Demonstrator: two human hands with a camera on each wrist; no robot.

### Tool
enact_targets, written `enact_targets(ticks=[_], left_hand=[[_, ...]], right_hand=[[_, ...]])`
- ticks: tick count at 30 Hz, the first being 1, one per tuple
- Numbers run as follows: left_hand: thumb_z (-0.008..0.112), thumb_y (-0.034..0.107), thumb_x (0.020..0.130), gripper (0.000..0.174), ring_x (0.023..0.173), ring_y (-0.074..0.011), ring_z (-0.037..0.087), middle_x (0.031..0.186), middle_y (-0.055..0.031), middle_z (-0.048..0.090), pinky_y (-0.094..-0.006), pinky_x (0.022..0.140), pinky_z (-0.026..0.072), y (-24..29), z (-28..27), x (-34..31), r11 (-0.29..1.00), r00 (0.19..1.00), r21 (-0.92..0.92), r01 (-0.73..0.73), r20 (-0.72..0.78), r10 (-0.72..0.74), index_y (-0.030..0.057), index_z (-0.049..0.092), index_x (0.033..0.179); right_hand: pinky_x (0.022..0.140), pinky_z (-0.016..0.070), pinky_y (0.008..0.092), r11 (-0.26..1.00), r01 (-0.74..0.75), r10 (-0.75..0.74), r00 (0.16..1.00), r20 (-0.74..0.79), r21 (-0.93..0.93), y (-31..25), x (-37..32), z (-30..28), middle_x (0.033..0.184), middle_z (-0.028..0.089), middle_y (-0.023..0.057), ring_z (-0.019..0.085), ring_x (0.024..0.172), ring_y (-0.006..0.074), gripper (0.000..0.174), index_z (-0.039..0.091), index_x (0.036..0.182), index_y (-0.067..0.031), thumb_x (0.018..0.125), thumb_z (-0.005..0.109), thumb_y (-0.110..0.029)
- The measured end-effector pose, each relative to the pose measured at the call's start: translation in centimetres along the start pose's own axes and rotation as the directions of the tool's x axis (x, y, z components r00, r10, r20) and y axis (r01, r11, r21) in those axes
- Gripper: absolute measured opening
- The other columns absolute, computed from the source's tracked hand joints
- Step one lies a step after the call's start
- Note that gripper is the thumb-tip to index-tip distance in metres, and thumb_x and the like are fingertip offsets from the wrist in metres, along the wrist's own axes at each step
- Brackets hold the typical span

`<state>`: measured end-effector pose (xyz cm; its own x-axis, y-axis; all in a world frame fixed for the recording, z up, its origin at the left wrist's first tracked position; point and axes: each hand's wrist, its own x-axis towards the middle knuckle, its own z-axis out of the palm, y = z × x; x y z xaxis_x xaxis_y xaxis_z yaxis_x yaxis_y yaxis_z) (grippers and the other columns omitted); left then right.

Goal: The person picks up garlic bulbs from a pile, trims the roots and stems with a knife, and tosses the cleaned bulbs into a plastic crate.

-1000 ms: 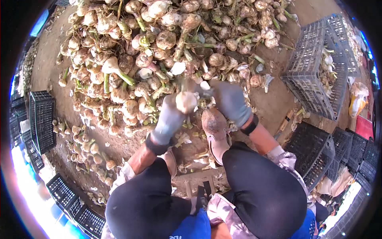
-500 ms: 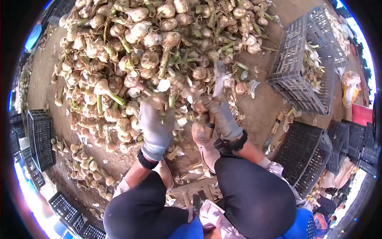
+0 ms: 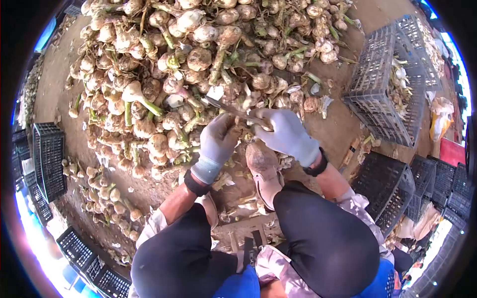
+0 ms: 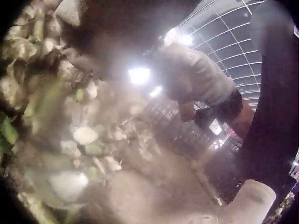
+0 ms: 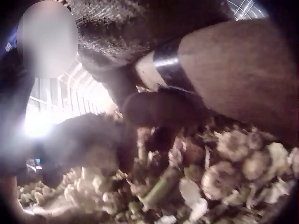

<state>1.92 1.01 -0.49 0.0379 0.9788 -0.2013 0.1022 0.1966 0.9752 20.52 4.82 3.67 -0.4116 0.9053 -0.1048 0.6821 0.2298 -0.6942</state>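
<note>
The gloved right hand (image 3: 288, 135) grips a knife (image 3: 229, 109), its blade pointing left across the front of the garlic pile (image 3: 198, 59). Close to the knife on its left is the gloved left hand (image 3: 217, 141), fingers bent inward; whether they hold anything is hidden. Dark, blurred shapes fill the top of the left wrist view, above pale garlic scraps (image 4: 85, 135). In the right wrist view, a woven glove (image 5: 112, 28) spans the top, and garlic bulbs (image 5: 220, 179) with a green stem (image 5: 159, 189) lie below.
A tilted grey crate (image 3: 380, 107) with trimmings stands right of the pile. Black crates (image 3: 380, 186) are at the lower right, others (image 3: 48, 161) at the left. Loose bulbs (image 3: 107, 193) lie at lower left; a shoe (image 3: 263, 171) is below the hands.
A bulb visible at the left hand one second ago is no longer distinguishable there. The knife has swung from upright to pointing left, and the hands have come closer together since half a second ago.
</note>
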Motion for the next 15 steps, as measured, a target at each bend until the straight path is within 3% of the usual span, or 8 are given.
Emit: enact_targets(ticks=[2, 3, 8, 10, 11, 12, 13, 15], left_hand=[[0.058, 0.005, 0.073, 0.017, 0.073, -0.0277, 0.059, 0.081, -0.0099, 0.06, -0.034, 0.063, 0.0465, 1.5, -0.1, 0.3, 0.839, 0.937, 0.44, -0.321, 0.018, 0.35, 0.0061, 0.062, 0.09], [0.057, 0.003, 0.069, 0.017, 0.073, -0.0356, 0.054, 0.079, -0.0124, 0.057, -0.0369, 0.062, 0.0464, 2.0, 0.3, 0.3, 0.817, 0.914, 0.454, -0.354, -0.015, 0.405, 0.0068, 0.06, 0.085], [0.064, 0.004, 0.076, 0.014, 0.077, -0.0275, 0.059, 0.083, -0.0125, 0.061, -0.0329, 0.067, 0.0479, 1.1, -0.2, 0.6, 0.753, 0.895, 0.528, -0.393, 0.031, 0.445, 0.0041, 0.062, 0.09], [0.063, 0.006, 0.077, 0.014, 0.078, -0.0217, 0.061, 0.085, -0.0068, 0.063, -0.0317, 0.068, 0.0519, 0.0, -0.3, 0.6, 0.746, 0.738, 0.346, -0.569, -0.185, 0.649, 0.0052, 0.062, 0.091], [0.062, 0.008, 0.081, 0.015, 0.081, -0.0189, 0.061, 0.087, -0.0061, 0.063, -0.0312, 0.071, 0.053, -0.1, -0.7, 0.4, 0.843, 0.818, -0.036, -0.536, -0.271, 0.508, 0.0033, 0.061, 0.095], [0.061, 0.01, 0.085, 0.017, 0.083, -0.016, 0.061, 0.089, -0.0054, 0.064, -0.0308, 0.073, 0.0541, 0.2, -1.2, 0.1, 0.798, 0.897, -0.419, -0.434, -0.282, 0.339, 0.0014, 0.06, 0.099], [0.059, 0.017, 0.089, 0.024, 0.084, -0.0152, 0.061, 0.093, -0.007, 0.063, -0.0302, 0.071, 0.055, 1.0, -1.5, -0.4, 0.864, 0.897, -0.287, -0.414, -0.288, 0.335, -0.002, 0.057, 0.104], [0.06, 0.022, 0.088, 0.032, 0.083, -0.0145, 0.063, 0.096, -0.0079, 0.063, -0.0278, 0.069, 0.0548, 0.5, -2.4, -0.9, 0.88, 0.956, -0.376, -0.29, -0.165, 0.244, -0.0019, 0.056, 0.11]], right_hand=[[0.06, 0.0491, 0.04, 0.998, 0.044, -0.046, 0.999, -0.024, -0.049, 0.7, 0.5, 0.9, 0.071, 0.063, 0.0154, 0.061, 0.064, 0.0341, 0.025, 0.067, 0.097, -0.0118, 0.075, 0.062, -0.023], [0.061, 0.0493, 0.0404, 0.998, 0.063, -0.063, 0.997, -0.052, 0.005, 0.8, 0.5, 1.1, 0.074, 0.063, 0.0171, 0.062, 0.068, 0.0347, 0.025, 0.067, 0.096, -0.0123, 0.073, 0.062, -0.022], [0.065, 0.0496, 0.0399, 0.996, -0.086, 0.085, 0.995, 0.056, 0.021, 5.2, -3.3, 2.5, 0.078, 0.064, 0.0183, 0.062, 0.074, 0.0349, 0.029, 0.067, 0.097, -0.0099, 0.074, 0.063, -0.026], [0.063, 0.0498, 0.0391, 0.977, -0.149, 0.168, 0.979, 0.117, -0.152, 9.4, -6.5, 3.4, 0.08, 0.064, 0.0185, 0.062, 0.071, 0.0363, 0.032, 0.065, 0.099, -0.0075, 0.074, 0.063, -0.027], [0.063, 0.0498, 0.0391, 0.972, -0.17, 0.187, 0.977, 0.101, -0.16, 10.4, -7.4, 2.9, 0.08, 0.064, 0.0185, 0.062, 0.071, 0.0363, 0.032, 0.065, 0.099, -0.0075, 0.074, 0.063, -0.027], [0.061, 0.0497, 0.0386, 0.975, -0.194, 0.203, 0.976, 0.081, -0.108, 11.3, -8.3, 2.2, 0.079, 0.064, 0.018, 0.062, 0.068, 0.0359, 0.031, 0.065, 0.098, -0.0066, 0.075, 0.063, -0.027], [0.059, 0.0496, 0.0382, 0.975, -0.215, 0.218, 0.974, 0.065, -0.049, 11.8, -9.1, 1.6, 0.078, 0.064, 0.0176, 0.062, 0.066, 0.0356, 0.03, 0.064, 0.098, -0.0058, 0.076, 0.062, -0.026], [0.059, 0.049, 0.0361, 0.953, -0.298, 0.298, 0.955, 0.009, 0.052, 8.4, -7.2, -1.0, 0.079, 0.064, 0.0163, 0.062, 0.066, 0.0318, 0.029, 0.065, 0.1, -0.0064, 0.076, 0.064, -0.023]])
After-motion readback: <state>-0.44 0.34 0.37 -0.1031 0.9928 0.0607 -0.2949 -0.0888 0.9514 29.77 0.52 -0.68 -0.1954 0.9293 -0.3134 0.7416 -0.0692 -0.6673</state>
